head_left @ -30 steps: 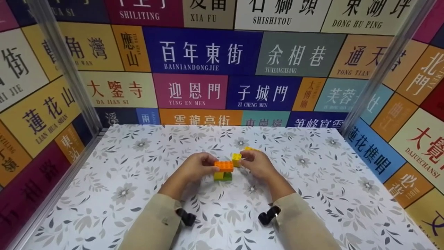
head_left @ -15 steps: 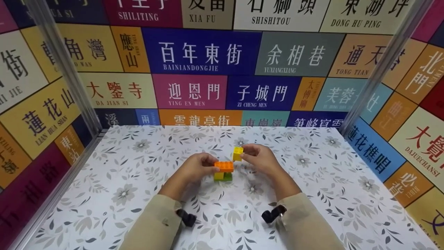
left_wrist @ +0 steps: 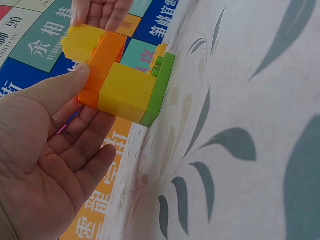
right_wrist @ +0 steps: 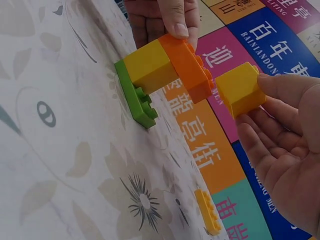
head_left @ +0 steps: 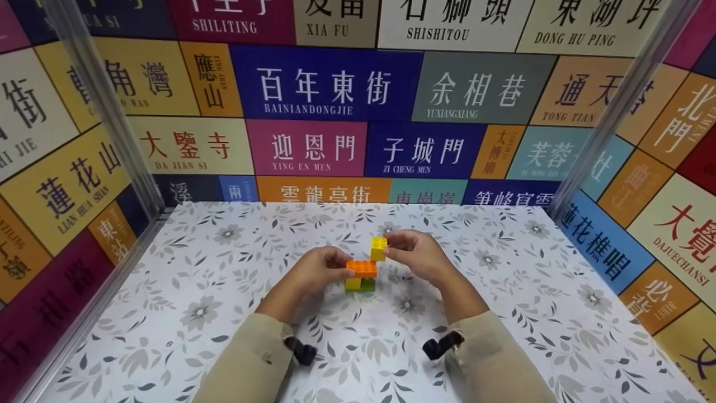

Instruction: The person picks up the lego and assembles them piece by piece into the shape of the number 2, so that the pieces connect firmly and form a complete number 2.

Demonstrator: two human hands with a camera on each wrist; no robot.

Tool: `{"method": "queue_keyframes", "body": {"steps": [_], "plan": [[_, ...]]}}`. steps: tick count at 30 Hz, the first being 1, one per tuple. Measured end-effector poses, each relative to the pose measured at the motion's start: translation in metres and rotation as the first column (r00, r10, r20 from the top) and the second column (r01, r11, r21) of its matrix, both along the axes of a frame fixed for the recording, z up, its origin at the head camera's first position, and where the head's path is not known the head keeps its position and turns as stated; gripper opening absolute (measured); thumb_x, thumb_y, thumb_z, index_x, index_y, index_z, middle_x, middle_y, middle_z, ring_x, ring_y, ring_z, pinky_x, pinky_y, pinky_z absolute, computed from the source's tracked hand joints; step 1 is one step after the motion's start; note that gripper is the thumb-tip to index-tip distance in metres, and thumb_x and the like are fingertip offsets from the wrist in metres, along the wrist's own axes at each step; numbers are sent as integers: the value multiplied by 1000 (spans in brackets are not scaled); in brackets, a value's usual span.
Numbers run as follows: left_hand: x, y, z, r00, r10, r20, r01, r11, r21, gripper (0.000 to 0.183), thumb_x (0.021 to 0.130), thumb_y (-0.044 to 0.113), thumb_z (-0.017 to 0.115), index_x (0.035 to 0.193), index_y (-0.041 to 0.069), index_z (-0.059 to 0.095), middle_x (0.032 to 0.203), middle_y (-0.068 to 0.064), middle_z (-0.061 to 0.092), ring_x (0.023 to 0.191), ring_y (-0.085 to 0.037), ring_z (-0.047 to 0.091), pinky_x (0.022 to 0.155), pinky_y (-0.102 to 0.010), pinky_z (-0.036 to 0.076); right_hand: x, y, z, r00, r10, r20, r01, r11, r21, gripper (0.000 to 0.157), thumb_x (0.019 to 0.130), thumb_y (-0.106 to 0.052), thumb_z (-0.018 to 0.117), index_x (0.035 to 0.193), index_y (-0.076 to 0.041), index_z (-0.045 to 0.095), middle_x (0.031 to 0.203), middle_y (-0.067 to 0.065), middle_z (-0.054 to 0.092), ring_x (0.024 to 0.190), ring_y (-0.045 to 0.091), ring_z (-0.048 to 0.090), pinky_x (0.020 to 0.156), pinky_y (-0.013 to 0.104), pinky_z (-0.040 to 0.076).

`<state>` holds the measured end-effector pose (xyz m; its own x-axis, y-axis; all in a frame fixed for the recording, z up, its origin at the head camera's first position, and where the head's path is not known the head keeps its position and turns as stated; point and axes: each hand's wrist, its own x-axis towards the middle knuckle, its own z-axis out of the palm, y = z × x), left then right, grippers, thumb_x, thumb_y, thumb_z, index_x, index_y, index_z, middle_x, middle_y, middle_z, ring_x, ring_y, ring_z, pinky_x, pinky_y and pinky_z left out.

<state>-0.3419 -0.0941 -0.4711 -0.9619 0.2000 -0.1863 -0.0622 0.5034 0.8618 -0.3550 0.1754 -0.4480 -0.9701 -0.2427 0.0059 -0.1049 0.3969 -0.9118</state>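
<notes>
As right fingers (right_wrist: 253, 142) pinch, yellow brick (right_wrist: 239, 91) sits between.

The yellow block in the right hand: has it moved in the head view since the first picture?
Yes. Judged against the orange block, which stays in place, the yellow block has moved higher in the image and slightly left.
</notes>
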Motion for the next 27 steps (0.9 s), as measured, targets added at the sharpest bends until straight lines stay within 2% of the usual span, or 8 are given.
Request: {"method": "queue_keyframes", "body": {"steps": [5,20,27], "plan": [[1,-2,-2,999,-22,-50,22,1000,-8,24,91,30,88,111,25,77,112,2,75,106,-19,68,103,-39,55,3,-3,2,999,52,-14,-53,999,-3,42,99,-26,79,139,-16,71,137,5,74,123,22,70,110,43,58],[0,-2,-3,999,-23,-27,23,1000,6,23,91,32,88,109,26,77,111,4,75,106,-19,68,104,-40,55,8,-9,3,991,135,-19,-135,991,-9,39,99,-24,79,136,-15,72,132,7,75,116,21,71,105,39,60],[1,-1,-1,1000,-14,-19,14,1000,11,24,90,31,88,110,26,76,112,3,75,107,-19,69,106,-40,55,9,-10,2,990,140,-14,-140,990,-2,40,99,-23,78,138,-14,71,132,8,75,118,21,71,104,38,60]]}}
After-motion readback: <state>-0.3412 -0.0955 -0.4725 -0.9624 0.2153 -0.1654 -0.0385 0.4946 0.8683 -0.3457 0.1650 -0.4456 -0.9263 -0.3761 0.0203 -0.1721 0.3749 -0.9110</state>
